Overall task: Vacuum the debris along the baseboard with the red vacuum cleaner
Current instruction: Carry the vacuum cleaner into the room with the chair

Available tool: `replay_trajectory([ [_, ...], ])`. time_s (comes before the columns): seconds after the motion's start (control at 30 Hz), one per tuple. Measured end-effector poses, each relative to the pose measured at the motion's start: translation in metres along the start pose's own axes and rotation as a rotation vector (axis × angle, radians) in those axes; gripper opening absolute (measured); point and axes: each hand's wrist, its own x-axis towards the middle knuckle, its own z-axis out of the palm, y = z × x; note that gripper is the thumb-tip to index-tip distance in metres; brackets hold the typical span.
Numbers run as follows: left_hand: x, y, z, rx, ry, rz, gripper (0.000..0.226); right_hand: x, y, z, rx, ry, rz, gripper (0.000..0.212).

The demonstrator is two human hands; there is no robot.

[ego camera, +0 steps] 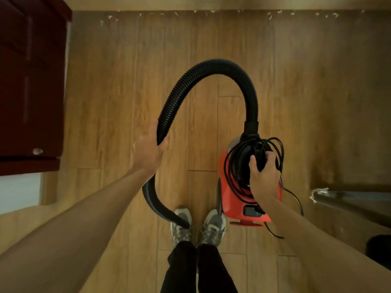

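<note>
The red vacuum cleaner (231,199) hangs above the wooden floor, just right of my feet. My right hand (263,176) grips its black top handle, where a black power cord (232,166) is coiled. A black ribbed hose (211,69) arches up from the vacuum's top and over to my left hand (148,148), which is closed around it. The hose's free end (182,223) dangles down by my left shoe. Small white bits of debris (270,15) lie scattered along the baseboard (190,6) at the far edge of the floor, well ahead of both hands.
A dark red cabinet (31,81) with a small metal knob stands on the left. A grey metal edge (349,197) juts in at the right, with a dark object (378,248) below it. My two shoes (198,227) stand on the wood-plank floor (118,102).
</note>
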Motion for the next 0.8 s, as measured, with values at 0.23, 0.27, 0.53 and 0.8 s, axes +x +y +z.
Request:
replay_trajectory([
  [0.23,0.046,0.002,0.038,0.012,0.009,0.026,0.039,0.023,0.039,0.037,-0.024,0.066,-0.018,0.034],
  [0.27,0.053,0.002,0.041,-0.004,0.021,0.036,0.038,0.025,0.041,0.039,-0.026,0.071,-0.021,0.035],
  [0.53,0.051,-0.011,0.051,-0.024,-0.011,-0.052,0.044,0.033,0.041,0.047,-0.002,0.041,-0.018,0.027],
  [0.8,0.050,-0.029,0.083,0.036,-0.044,-0.094,0.039,0.051,0.054,0.064,0.041,0.039,0.000,0.026],
])
